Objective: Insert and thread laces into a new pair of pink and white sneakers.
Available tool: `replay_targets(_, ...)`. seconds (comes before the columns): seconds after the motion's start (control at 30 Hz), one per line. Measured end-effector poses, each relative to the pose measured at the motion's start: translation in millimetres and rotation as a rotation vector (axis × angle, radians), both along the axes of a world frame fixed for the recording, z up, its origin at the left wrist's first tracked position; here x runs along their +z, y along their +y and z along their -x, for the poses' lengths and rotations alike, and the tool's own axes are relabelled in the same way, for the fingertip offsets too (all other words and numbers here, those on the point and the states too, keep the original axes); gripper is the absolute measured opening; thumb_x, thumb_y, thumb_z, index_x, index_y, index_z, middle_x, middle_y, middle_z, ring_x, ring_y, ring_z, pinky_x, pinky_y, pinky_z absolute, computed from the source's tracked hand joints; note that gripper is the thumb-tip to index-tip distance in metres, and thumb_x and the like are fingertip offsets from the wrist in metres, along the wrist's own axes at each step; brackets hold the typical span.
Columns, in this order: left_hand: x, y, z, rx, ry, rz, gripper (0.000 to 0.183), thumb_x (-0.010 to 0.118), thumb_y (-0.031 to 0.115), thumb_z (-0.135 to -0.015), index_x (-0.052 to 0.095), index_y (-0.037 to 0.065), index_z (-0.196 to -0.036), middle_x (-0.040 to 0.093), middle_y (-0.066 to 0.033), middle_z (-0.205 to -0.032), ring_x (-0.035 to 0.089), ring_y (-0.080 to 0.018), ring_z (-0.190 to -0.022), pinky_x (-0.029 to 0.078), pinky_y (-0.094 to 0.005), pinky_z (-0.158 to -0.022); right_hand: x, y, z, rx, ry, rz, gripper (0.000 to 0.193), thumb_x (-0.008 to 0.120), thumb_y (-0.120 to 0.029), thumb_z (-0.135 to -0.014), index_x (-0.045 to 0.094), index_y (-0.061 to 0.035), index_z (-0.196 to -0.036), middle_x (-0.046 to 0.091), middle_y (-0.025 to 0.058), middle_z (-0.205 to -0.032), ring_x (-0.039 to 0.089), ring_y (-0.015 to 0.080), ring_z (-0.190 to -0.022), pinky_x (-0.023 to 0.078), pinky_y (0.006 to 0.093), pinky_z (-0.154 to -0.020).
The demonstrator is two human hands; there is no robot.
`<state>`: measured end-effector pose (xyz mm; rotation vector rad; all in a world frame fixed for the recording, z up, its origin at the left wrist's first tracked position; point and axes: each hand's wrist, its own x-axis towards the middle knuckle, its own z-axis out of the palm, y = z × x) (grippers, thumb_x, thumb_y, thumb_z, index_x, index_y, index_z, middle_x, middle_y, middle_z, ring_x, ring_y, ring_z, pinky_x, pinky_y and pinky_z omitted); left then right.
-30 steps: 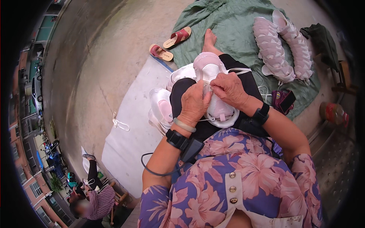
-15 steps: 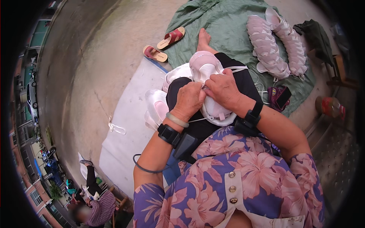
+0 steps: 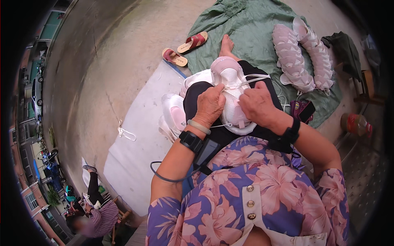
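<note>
A pink and white shoe upper (image 3: 233,76) with a white mesh tongue rests on my lap, its toe pointing away from me. White shoelace (image 3: 256,77) crosses its throat, and a loose length trails off to the right. My left hand (image 3: 211,103) pinches the lace at the shoe's left side. Over the right side, my right hand (image 3: 259,104) is closed, with a strand of lace leading toward its fingertips; the fingers partly hide the grip. Beside my left knee lie more white and pink shoe uppers (image 3: 174,112).
Two long rows of nested pink uppers (image 3: 293,61) lie on a green cloth (image 3: 246,24). Red sandals (image 3: 193,42) sit at its edge. A phone on a purple pouch (image 3: 303,110) and a plastic jar (image 3: 355,124) are right. Another person (image 3: 100,217) sits at lower left.
My hands have moved apart from the shoe's middle, the right one outward. The lace between them now shows. The whole view has shifted slightly.
</note>
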<state>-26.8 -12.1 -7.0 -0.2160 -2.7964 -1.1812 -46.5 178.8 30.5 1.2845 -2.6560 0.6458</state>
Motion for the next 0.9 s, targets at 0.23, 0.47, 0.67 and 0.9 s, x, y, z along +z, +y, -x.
replay_targets(0.23,6.9,15.0,-2.0,0.035,-0.005,0.133,0.024,0.053,0.01,-0.077,0.059,0.004,-0.099,0.059,-0.0155,-0.078,0.059,-0.0339,-0.075,0.047,-0.0427,-0.065,-75.9,308.1,-110.0,-0.736,-0.446,-0.224,0.016,0.061,-0.016,-0.076,0.051,-0.0043,-0.07,0.051,0.0135,-0.067,0.051,0.0348,-0.066,0.037,0.044,-0.059)
replay_targets(0.47,1.4,20.3,-1.8,0.251,-0.067,-0.032,0.026,0.06,0.014,-0.074,0.053,0.002,-0.097,0.058,-0.014,-0.079,0.059,-0.0302,-0.072,0.047,-0.0364,-0.064,-90.6,283.0,-121.7,-0.669,-0.662,-0.425,0.022,0.063,-0.02,-0.076,0.053,-0.0029,-0.065,0.051,0.0147,-0.066,0.053,0.0352,-0.064,0.04,0.0454,-0.058)
replay_targets(0.67,-10.0,22.6,21.5,0.472,-0.171,-0.391,0.028,0.059,0.004,-0.074,0.047,0.001,-0.099,0.059,-0.0085,-0.073,0.058,-0.0188,-0.062,0.047,-0.031,-0.062,-37.3,128.1,-31.9,-0.379,-0.215,0.146,0.021,0.067,-0.011,-0.072,0.058,-0.0061,-0.09,0.057,0.0093,-0.081,0.056,0.0293,-0.075,0.041,0.0391,-0.066)
replay_targets(0.9,26.5,5.3,38.5,0.472,-0.471,-1.025,0.041,0.055,-0.004,-0.075,0.04,0.002,-0.112,0.056,-0.0034,-0.071,0.052,-0.0089,-0.052,0.05,-0.0236,-0.054,-29.3,52.5,-9.3,-0.23,-0.342,0.307,0.031,0.065,-0.011,-0.072,0.055,-0.0069,-0.101,0.058,0.0101,-0.08,0.057,0.0278,-0.075,0.042,0.0386,-0.068)
